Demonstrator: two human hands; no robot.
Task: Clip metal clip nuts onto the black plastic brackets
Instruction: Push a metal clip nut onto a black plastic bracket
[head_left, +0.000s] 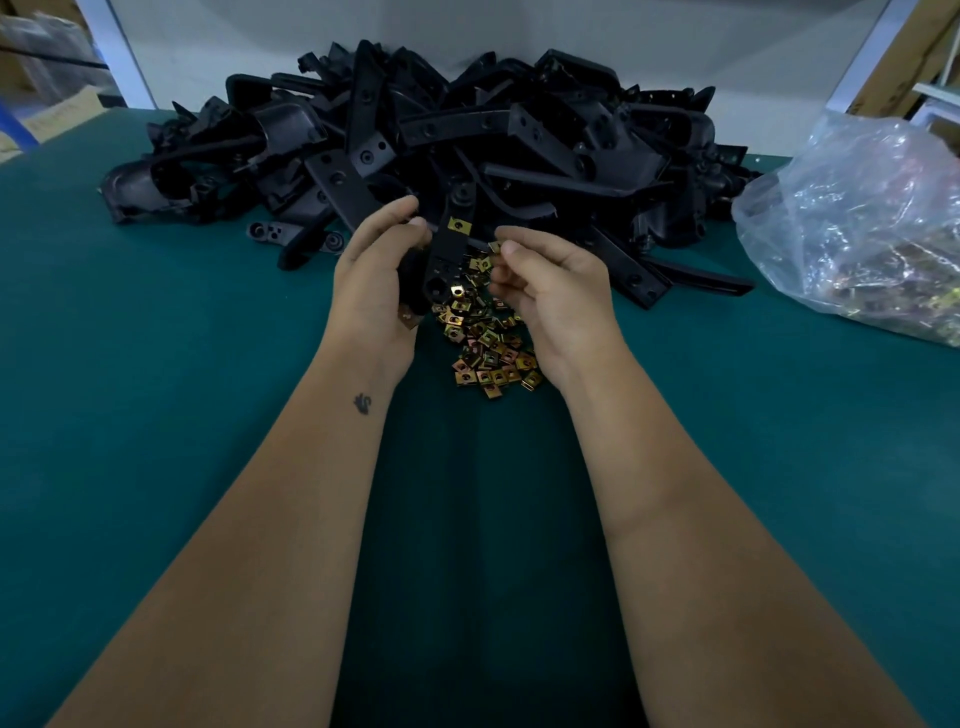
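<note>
Two clip nuts already sit on the black plastic bracket gripped upright in the left hand above the loose clip-nut pile mid-tabletop, so the right hand, pinching another clip nut, should probably slide it squarely over a bare edge.

This was a factory assembly station or workshop. A green-matted surface carried a bulk heap of identical black plastic brackets, a loose pile of metal clip nuts and a clear plastic bag of more, with cardboard boxes stacked behind.
</note>
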